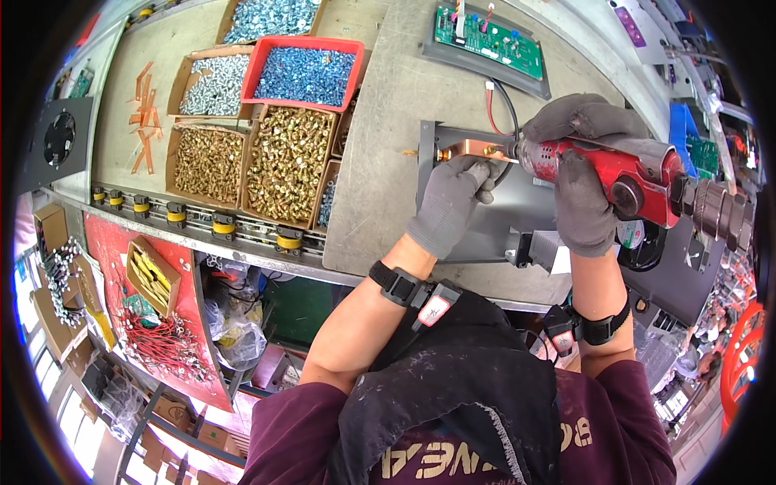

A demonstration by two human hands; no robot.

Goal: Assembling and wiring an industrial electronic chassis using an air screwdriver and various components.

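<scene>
My left hand (454,202), in a grey glove, has its fingers closed at the near edge of a copper busbar (469,148). Brass-coloured fasteners show on the bar, which lies over a dark grey metal panel (509,212). Gripped in my gloved right hand (584,206) is a red power driver (647,174), lying sideways with its nose toward the busbar's right end. Grey-gloved fingers also show along the driver's far side. Whether the driver's tip touches a fastener is hard to make out. A black and red cable (503,109) runs behind the bar.
Left of the panel stand cardboard boxes of brass-coloured bolts (289,162) and silver screws (214,85), plus a red bin (358,73) of blue-silver fasteners. Copper strips (145,117) lie farther left. A green circuit board (489,42) sits at the back. Rollers (222,225) line the bench edge.
</scene>
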